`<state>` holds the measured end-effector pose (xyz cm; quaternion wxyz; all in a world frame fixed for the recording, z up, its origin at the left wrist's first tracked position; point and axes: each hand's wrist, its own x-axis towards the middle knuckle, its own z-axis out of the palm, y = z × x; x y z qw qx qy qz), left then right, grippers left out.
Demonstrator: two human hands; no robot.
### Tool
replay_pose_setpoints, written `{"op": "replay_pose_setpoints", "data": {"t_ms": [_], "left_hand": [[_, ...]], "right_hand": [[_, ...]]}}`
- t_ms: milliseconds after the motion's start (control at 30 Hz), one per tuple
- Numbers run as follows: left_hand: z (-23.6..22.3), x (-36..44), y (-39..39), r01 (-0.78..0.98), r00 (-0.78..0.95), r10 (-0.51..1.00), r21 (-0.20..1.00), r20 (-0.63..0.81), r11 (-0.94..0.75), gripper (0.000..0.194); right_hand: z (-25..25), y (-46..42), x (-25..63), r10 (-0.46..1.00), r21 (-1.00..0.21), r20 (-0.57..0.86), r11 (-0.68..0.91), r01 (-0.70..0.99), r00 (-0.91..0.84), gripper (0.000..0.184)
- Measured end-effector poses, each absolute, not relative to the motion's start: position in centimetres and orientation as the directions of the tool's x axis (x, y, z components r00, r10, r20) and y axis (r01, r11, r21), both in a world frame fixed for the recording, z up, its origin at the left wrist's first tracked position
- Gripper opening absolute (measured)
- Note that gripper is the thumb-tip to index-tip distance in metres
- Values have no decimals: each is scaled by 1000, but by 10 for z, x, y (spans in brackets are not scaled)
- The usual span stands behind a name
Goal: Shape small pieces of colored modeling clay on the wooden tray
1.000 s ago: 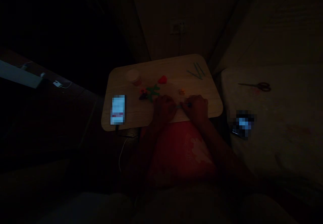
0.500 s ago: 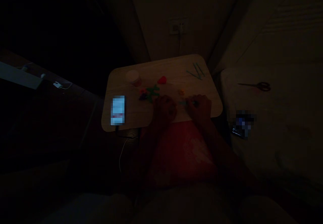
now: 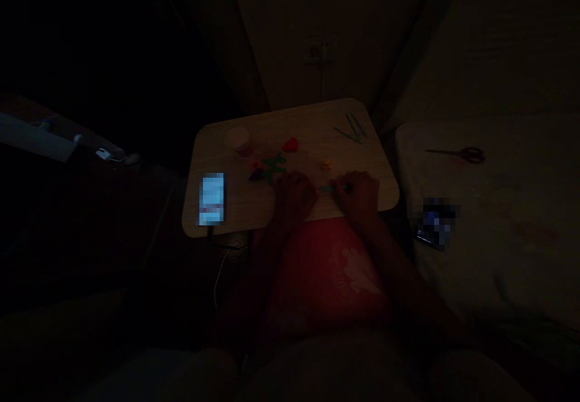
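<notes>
My right hand (image 3: pixel 361 195) is closed around a thin teal tool (image 3: pixel 328 188), whose narrow end points left; its exact kind is lost in the dark. My left hand (image 3: pixel 295 196) rests near the front of the small wooden table (image 3: pixel 244 211), fingers curled in, almost meeting the tool's tip. What these fingers hold, if anything, I cannot make out. Just beyond the hands lies a small yellow-orange lump (image 3: pixel 326 165). Left of my left hand are green branching pieces (image 3: pixel 274 163), a pink-red piece (image 3: pixel 256 165) and a dark purple piece (image 3: pixel 257 175).
A red lump (image 3: pixel 290 144) and a lidded tub (image 3: pixel 239 139) sit farther back. Thin green sticks (image 3: pixel 356 129) lie at the far right corner. A lit phone (image 3: pixel 211 199) is at the left. Scissors (image 3: pixel 457 155) and a dark device (image 3: pixel 435 223) rest on the pale surface at right.
My left hand has turned slightly and moved right, its fingers closer to the tool's tip. My right hand stays nearly in place. The scene looks a little darker.
</notes>
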<state>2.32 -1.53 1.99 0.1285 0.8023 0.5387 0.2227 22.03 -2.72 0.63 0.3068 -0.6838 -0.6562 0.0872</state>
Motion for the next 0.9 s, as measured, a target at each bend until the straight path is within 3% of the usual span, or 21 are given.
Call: {"op": "replay_pose_setpoints", "data": {"t_ms": [133,333,667,900], "left_hand": [[21,22,-17,802,339,916,442,216,-401,21],[22,22,-17,794,344,916,455,209,-402,14],[18,22,-15,719,304,919,572,250,-393,13],[19,23,-14,767,330,923,514,198,-385,12]], "right_hand": [[7,-29,222,950,-522,285,41,852,130,30],[8,-27,224,953,-552,280,61,832,115,32],[5,-24,223,945,-614,303,97,784,121,33],[7,-25,221,949,-577,296,88,812,107,31]]}}
